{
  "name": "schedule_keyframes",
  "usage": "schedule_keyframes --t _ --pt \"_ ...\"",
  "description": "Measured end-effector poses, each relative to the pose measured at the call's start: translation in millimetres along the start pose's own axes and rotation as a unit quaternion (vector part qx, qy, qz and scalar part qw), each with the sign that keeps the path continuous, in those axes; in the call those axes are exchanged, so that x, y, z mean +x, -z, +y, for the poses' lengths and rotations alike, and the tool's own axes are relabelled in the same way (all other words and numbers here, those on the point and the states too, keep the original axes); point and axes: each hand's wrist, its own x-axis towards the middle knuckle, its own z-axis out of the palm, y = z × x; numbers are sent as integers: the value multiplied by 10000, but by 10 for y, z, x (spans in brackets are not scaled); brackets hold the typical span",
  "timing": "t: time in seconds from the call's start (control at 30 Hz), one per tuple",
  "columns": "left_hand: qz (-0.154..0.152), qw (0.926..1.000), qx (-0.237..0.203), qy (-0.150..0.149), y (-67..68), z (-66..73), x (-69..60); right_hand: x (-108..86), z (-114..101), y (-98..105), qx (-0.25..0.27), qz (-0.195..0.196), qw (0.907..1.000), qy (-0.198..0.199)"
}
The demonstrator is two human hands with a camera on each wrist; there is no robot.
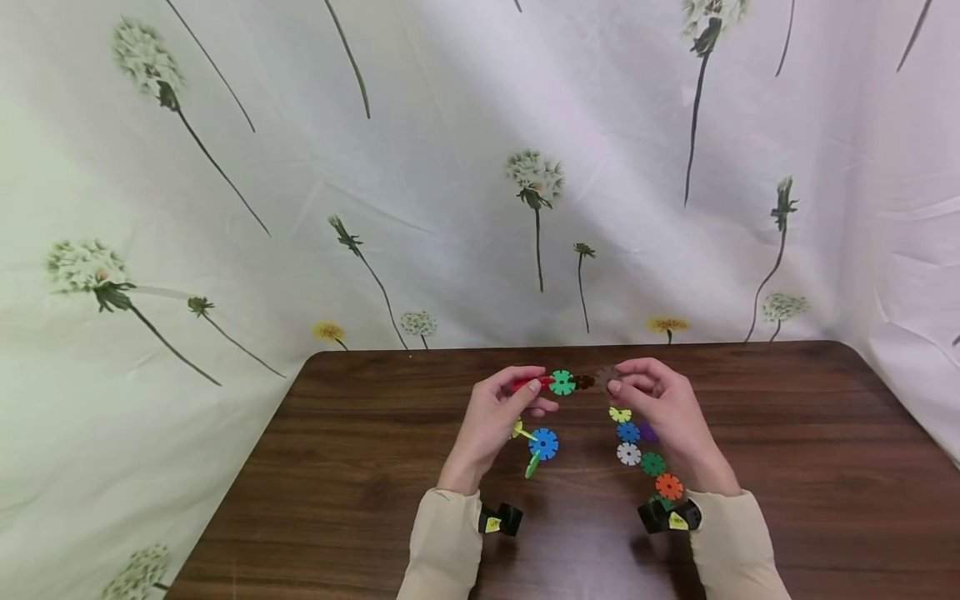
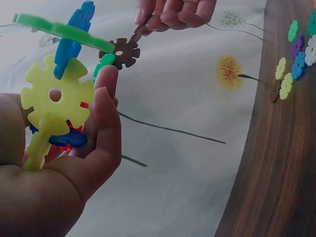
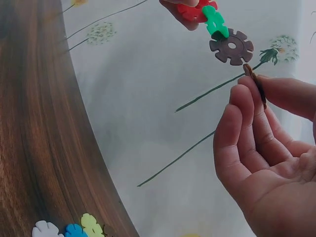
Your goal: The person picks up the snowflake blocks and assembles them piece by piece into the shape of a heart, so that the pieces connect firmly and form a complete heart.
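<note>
Okay, our left hand pinches the red notched disc; green disc and inner brown disc look linked on toward 2 o'clock. Our right hand pinches the outer brown disc at its 10 o'clock, seating unclear. We've loose notched discs left at its 7 o'clock, apparently unjoined.
</note>
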Motion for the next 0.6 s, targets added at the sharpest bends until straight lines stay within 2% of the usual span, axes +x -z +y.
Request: schedule_keyframes --t 0.27,0.6 --pt "20 10000 -8 30 -9 16 -4 -9 -6 -24 208 -14 9996 186" --pt "31 10000 -44 57 -18 21 -6 -4 -4 -48 69 -64 9998 202"
